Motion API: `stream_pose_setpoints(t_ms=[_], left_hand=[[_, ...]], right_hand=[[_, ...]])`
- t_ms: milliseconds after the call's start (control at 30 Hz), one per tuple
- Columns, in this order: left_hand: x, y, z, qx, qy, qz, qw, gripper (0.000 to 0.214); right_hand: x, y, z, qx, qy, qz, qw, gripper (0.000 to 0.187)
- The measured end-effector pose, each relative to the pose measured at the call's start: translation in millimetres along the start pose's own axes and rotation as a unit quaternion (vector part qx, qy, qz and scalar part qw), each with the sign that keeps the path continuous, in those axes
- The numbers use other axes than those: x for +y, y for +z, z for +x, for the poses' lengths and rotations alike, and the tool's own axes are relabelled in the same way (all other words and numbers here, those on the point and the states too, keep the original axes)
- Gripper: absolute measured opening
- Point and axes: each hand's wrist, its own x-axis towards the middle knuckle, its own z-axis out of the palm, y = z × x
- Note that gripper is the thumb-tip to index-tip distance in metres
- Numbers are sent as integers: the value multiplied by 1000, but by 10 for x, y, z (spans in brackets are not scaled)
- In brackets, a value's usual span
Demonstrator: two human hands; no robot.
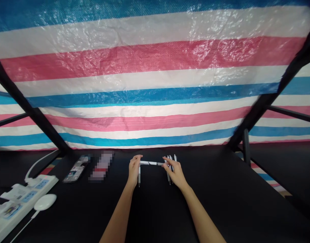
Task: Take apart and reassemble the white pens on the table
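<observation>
A white pen is held level between my two hands above the black table. My left hand grips the pen's left end with fingers closed. The thumb and fingers of my right hand pinch its greyish right end. Below my left hand a second pen lies pointing toward me, its upper part partly covered by the fingers. Several more white pens lie side by side under and behind my right hand, which hides much of them.
A phone with its screen lit and a blurred-out rectangle lie to the left. Nearer are a white power strip with plugs and a round white charger. Black frame bars and a striped sheet stand behind the table.
</observation>
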Motion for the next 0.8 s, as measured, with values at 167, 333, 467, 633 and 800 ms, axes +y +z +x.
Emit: stream_pose_setpoints(t_ms=[167, 333, 467, 633, 800], left_hand=[[14, 9, -8, -5, 19, 21, 1000, 33], [-43, -21, 24, 12, 14, 9, 1000, 33], [-86, -58, 63, 35, -14, -33, 999, 31], [-67, -100, 92, 47, -39, -69, 996, 28], [-59, -157, 113, 63, -48, -54, 995, 29]], right_hand=[[-19, 11, 24, -81, 1, 73, 994, 40], [77, 35, 31, -12, -6, 71, 997, 24], [152, -1, 37, 15, -6, 60, 998, 22], [206, -39, 46, 42, -3, 68, 997, 25], [262, -60, 50, 63, 6, 83, 995, 25]])
